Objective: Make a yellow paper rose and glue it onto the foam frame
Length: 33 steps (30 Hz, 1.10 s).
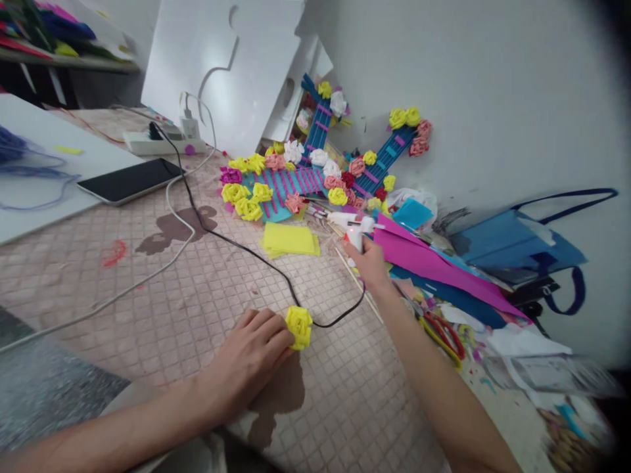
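My left hand (pixel 261 348) rests low over the tiled tabletop, its fingers closed on a yellow paper flower (pixel 299 328). Farther off, my right hand (pixel 369 263) is wrapped round the handle of a white glue gun (pixel 353 238), whose nozzle points right. A black cord (pixel 246 248) runs from a power strip across the table, past the flower and toward the glue gun. Between the hands and the decorated pieces lies a stack of yellow paper sheets (pixel 290 239). Several paper flowers cover the blue decorated pieces (pixel 290 187) behind it.
At the left are a dark-screened tablet (pixel 131 180) and a power strip (pixel 162 142) with a white cable. Magenta sheets (pixel 438 263), scissors with red and yellow handles (pixel 444 335) and scraps crowd the right side. A blue bag (pixel 522 243) leans against the wall.
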Each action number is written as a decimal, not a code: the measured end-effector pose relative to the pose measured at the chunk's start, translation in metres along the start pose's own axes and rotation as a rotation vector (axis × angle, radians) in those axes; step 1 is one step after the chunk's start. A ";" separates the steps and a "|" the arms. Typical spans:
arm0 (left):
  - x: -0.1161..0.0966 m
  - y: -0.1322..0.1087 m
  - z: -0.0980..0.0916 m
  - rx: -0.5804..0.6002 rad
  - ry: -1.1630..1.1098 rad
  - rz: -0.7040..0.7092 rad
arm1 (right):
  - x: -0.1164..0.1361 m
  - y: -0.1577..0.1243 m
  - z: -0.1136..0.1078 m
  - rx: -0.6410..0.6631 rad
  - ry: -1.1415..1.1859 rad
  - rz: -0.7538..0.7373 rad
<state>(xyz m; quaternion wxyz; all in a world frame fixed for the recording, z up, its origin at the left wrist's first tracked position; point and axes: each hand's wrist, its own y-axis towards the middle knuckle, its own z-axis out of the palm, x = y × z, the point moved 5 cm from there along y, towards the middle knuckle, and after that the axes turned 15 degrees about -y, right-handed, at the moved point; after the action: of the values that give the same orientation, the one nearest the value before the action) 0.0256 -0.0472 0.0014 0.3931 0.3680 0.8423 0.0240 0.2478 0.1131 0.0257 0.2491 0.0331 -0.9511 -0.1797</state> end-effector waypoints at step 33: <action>-0.001 0.001 -0.001 0.001 0.047 0.049 | 0.032 -0.155 -0.055 0.534 -0.060 -0.520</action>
<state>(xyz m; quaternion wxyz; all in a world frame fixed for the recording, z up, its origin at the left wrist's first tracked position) 0.0257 -0.0474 0.0034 0.3723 0.3881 0.8420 0.0421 0.2423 -0.0538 0.0297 0.1498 0.3323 -0.9311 0.0165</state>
